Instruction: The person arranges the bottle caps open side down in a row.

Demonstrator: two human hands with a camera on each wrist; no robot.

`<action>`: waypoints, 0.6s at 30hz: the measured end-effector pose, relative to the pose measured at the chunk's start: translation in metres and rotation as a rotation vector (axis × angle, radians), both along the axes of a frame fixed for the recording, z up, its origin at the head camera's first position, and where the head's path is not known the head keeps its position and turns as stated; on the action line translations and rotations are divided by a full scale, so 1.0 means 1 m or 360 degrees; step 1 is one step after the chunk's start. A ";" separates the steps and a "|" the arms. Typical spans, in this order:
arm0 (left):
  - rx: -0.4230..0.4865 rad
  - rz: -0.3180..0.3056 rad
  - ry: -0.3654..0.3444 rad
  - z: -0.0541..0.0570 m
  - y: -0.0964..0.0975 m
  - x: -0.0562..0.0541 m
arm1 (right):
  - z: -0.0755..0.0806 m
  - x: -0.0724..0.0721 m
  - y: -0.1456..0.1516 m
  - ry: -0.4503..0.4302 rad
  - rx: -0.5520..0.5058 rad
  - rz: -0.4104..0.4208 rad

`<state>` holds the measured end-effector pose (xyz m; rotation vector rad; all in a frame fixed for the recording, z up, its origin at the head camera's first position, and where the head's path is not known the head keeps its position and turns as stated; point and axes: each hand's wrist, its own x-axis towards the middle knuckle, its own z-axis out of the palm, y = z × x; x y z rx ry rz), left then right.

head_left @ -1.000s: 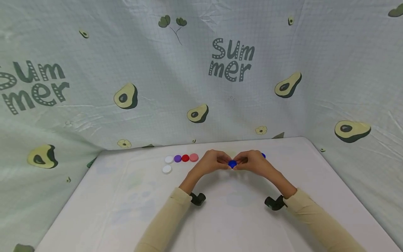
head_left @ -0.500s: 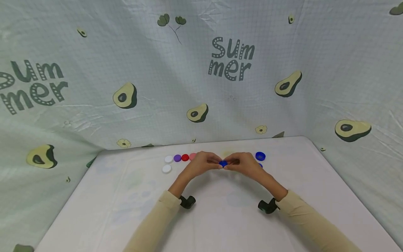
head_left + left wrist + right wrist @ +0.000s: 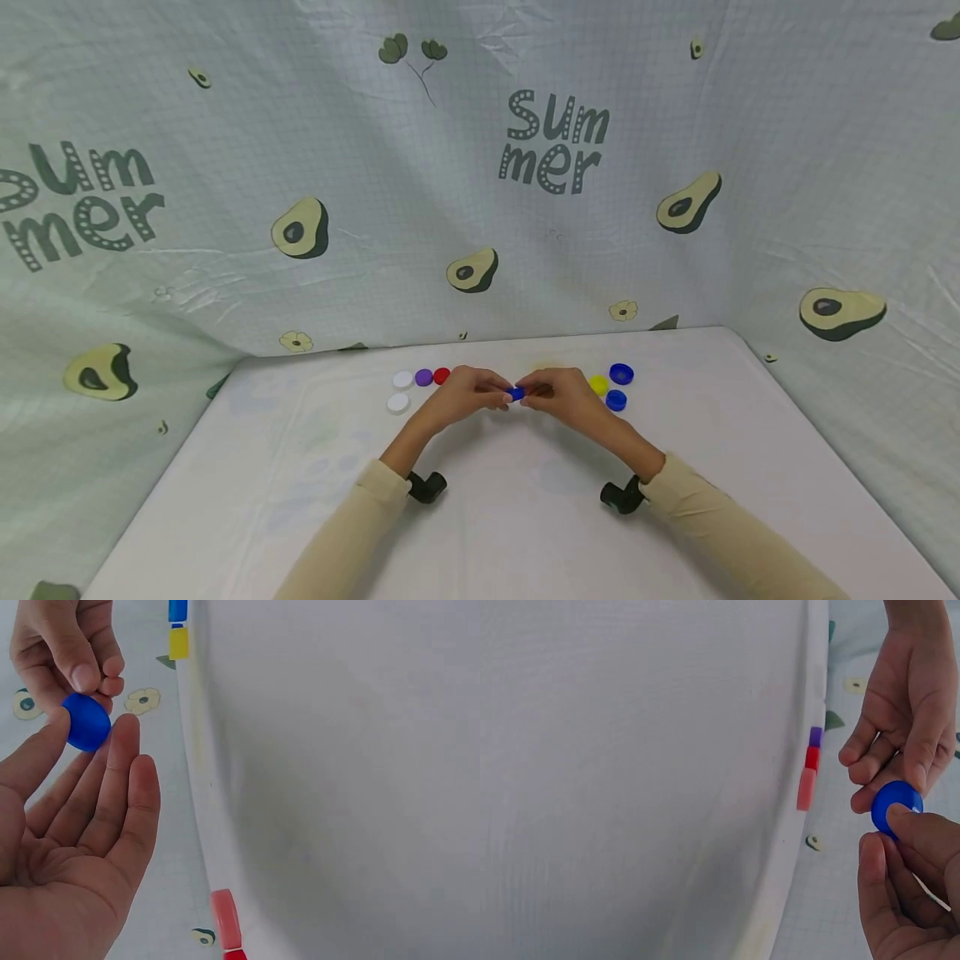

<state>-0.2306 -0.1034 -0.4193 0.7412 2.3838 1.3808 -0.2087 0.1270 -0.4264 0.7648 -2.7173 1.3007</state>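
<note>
A round blue bottle cap (image 3: 515,393) is held between both hands over the far half of the white table. My left hand (image 3: 461,392) pinches its left edge with thumb and fingertips, the other fingers loosely extended in the left wrist view. From the opposite side, my right hand (image 3: 561,393) grips the same blue cap (image 3: 895,806), the thumb lying across its face in the right wrist view. The smooth face of the blue cap (image 3: 89,722) shows in the left wrist view.
Right of the hands lie a yellow cap (image 3: 598,384) and two blue caps, one farther back (image 3: 621,373), one nearer (image 3: 616,400). On the left are two white caps (image 3: 398,403), a purple cap (image 3: 423,377), a red cap (image 3: 441,375) and a pink cap (image 3: 226,919). Printed cloth (image 3: 375,167) hangs behind.
Both hands have moved left together with the blue cap, which has turned between the fingers. The yellow and blue caps at right have come into view, while the left hand now covers the pink cap.
</note>
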 end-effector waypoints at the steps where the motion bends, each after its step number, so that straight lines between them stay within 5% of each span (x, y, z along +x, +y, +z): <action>1: 0.0011 -0.0019 0.0006 -0.001 -0.001 0.000 | 0.000 0.000 -0.001 0.0020 0.0004 0.0000; 7: 0.0107 -0.0104 -0.0013 -0.001 -0.012 0.002 | -0.002 0.002 -0.011 0.0099 0.0008 0.0003; 12: 0.0125 -0.0031 -0.0061 0.000 -0.021 0.007 | 0.000 0.001 -0.018 0.0124 -0.0014 0.0027; 15: 0.0077 0.0042 0.0069 0.000 -0.023 0.010 | 0.000 0.000 -0.022 0.0150 -0.0019 0.0032; 18: 0.0039 0.0097 0.0320 0.001 -0.024 0.013 | -0.001 -0.002 -0.025 0.0180 -0.0025 0.0023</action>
